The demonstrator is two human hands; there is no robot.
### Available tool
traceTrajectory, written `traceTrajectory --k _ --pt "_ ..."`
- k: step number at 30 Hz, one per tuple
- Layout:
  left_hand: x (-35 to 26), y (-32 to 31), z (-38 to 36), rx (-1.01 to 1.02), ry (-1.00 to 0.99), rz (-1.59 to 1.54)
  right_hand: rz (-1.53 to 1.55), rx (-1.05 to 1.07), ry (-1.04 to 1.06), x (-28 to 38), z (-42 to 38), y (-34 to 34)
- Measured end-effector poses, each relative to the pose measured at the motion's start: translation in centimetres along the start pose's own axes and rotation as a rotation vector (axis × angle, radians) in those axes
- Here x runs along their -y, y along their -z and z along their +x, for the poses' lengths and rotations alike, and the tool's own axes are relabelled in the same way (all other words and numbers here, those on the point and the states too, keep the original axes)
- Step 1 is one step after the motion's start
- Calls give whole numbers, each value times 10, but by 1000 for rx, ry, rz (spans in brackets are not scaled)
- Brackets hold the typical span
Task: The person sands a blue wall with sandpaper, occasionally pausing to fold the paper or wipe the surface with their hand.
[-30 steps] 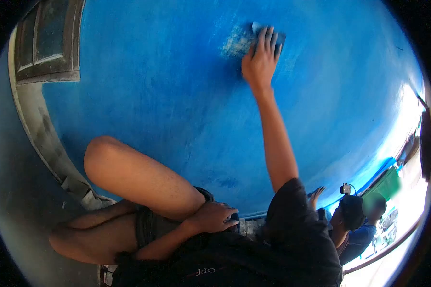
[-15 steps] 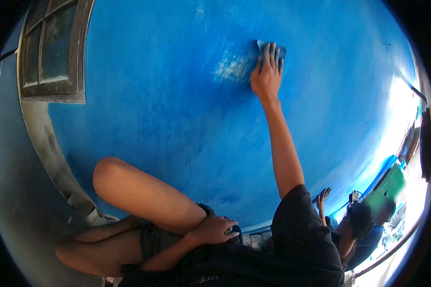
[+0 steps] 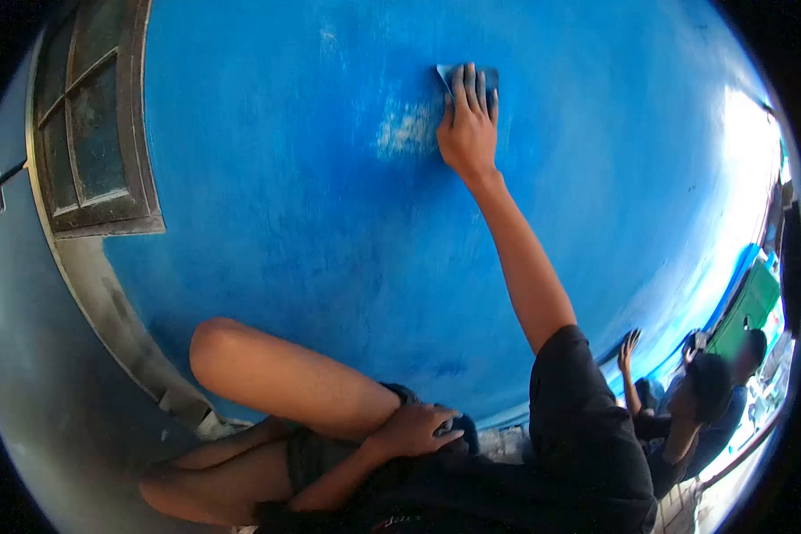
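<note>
I see the dark sheet [image 3: 491, 78] against the blue wall [image 3: 285, 187], its corner pointing up and left; its long axis is hidden beneath my right hand [image 3: 468, 133], spread flat with fingers slightly parted. A pale patch [image 3: 408, 129] lies just left, a window [image 3: 98, 133] beyond. My left hand [image 3: 414, 431] curls at my lap; I cannot tell what it holds.

The broad, bright blue painted wall [image 3: 329, 222] is streaked and mottled with darker and paler blues, broken by a rough, speckled off-white patch [image 3: 407, 127]. The thin, dark blue-grey sheet [image 3: 489, 78] shows a paler corner. The weathered brown wooden window frame [image 3: 138, 133] sits above a blotchy grey strip [image 3: 120, 294]; the short-sleeved cloth shirt [image 3: 578, 409] is plain black at the sleeve.
</note>
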State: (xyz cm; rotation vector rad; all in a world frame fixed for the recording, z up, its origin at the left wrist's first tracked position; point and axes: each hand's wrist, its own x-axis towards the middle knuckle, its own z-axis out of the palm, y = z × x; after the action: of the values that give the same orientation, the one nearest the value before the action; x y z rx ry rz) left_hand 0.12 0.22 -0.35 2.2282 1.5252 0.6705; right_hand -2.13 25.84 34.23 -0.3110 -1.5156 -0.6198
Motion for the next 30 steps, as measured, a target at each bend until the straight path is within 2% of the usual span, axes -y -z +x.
traceTrajectory --k 4,6,8,11,14,16,20,23,25,29,30 --pt "-9 11 -2 42 32 -12 10 16 -29 17 -47 6" --pt "-2 1 -2 20 16 -6 -45 170 2 25 -92 17" --pt "0 3 0 -15 4 8 -34 170 32 16 -100 18" --pt "-7 2 -3 34 13 19 -40 185 57 5 -66 20" --pt "-1 0 1 5 14 -31 -41 51 72 -13 1 9" --pt "-3 2 -1 -44 -5 -8 -35 15 -32 -19 27 3" --pt "-14 16 -2 25 63 -20 -28 22 -35 -11 9 9" --pt "-12 17 -4 51 48 -14 -50 62 16 -7 -43 16" --pt "-6 9 -2 34 21 -30 -81 177 9 -3 -70 25" --pt "-2 7 1 64 0 -14 -95 215 41 -17 -68 29" --pt "-5 11 1 80 19 -10 -86 144 43 -22 -50 27"
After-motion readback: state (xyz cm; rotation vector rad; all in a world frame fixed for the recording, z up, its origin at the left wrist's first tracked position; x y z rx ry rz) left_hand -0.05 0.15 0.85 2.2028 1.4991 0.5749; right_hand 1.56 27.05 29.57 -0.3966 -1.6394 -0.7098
